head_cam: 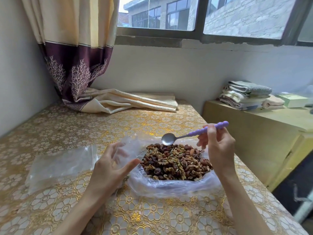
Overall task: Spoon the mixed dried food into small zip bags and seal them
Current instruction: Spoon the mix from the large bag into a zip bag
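Observation:
A heap of mixed dried food (176,162), walnuts and raisins, lies in an opened clear plastic bag (169,187) on the table. My right hand (218,150) pinches the purple handle of a metal spoon (168,139), whose empty bowl hovers just over the far edge of the heap. My left hand (110,165) is left of the heap, fingers spread and relaxed, holding nothing, with its fingertips by the bag's raised edge. A stack of small clear zip bags (61,165) lies flat further left.
The table wears a gold floral cloth (152,214). A curtain end (128,100) lies bunched at the table's back. On the right stands a yellow cabinet (254,133) with folded towels (245,94) and a box (294,100).

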`<state>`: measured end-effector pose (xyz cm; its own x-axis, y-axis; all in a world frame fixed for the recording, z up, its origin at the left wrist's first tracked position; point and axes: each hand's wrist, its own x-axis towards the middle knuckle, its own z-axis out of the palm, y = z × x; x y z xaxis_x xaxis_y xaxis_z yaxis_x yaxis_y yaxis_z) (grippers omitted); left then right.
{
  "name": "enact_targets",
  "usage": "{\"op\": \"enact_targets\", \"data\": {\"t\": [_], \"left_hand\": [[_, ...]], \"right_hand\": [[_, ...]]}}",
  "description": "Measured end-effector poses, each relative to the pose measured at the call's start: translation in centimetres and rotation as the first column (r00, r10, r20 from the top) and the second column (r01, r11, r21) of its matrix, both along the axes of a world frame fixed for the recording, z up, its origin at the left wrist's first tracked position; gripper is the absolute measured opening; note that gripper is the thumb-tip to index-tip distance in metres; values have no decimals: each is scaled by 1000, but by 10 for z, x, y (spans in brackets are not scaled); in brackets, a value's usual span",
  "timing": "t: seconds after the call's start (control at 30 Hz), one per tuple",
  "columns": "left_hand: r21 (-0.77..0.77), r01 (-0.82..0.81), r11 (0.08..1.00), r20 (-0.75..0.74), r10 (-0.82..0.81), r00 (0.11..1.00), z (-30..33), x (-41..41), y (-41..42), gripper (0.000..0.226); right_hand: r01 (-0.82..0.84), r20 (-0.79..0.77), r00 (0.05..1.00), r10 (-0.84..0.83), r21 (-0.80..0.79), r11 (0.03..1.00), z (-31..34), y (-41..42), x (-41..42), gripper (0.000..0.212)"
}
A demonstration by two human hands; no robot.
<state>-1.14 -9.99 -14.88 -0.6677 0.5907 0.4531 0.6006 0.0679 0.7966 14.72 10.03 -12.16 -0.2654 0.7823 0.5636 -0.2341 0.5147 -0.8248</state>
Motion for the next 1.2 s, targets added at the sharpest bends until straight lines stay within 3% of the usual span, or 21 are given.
{"op": "enact_targets", "data": {"t": [0.1, 0.23, 0.47, 0.67, 0.83, 1.2], "left_hand": [[0, 0, 1000, -5, 0, 1000, 1, -1, -1, 101], [0, -3, 1000, -16, 3, 1000, 1, 0, -2, 98], [-19, -7, 1000, -28, 6, 1000, -1, -1, -2, 100], [-17, -4, 1000, -27, 3, 1000, -1, 0, -2, 93], [-26, -2, 1000, -21, 2, 1000, -2, 0, -2, 94], [-24, 3, 1000, -11, -3, 1000, 1, 1, -1, 98]], "right_hand": [[155, 149, 974, -172, 121, 980, -5, 14, 6, 29], [167, 264, 939, -219, 207, 964, -8, 23, 10, 33], [-6, 274, 961, -40, 167, 986, -9, 16, 7, 43], [-67, 245, 965, 88, -93, 993, -14, 14, 1, 46], [-177, 214, 945, 247, -298, 938, -15, 13, -3, 38], [-107, 65, 986, 152, -448, 888, -13, 14, -1, 35]]}}
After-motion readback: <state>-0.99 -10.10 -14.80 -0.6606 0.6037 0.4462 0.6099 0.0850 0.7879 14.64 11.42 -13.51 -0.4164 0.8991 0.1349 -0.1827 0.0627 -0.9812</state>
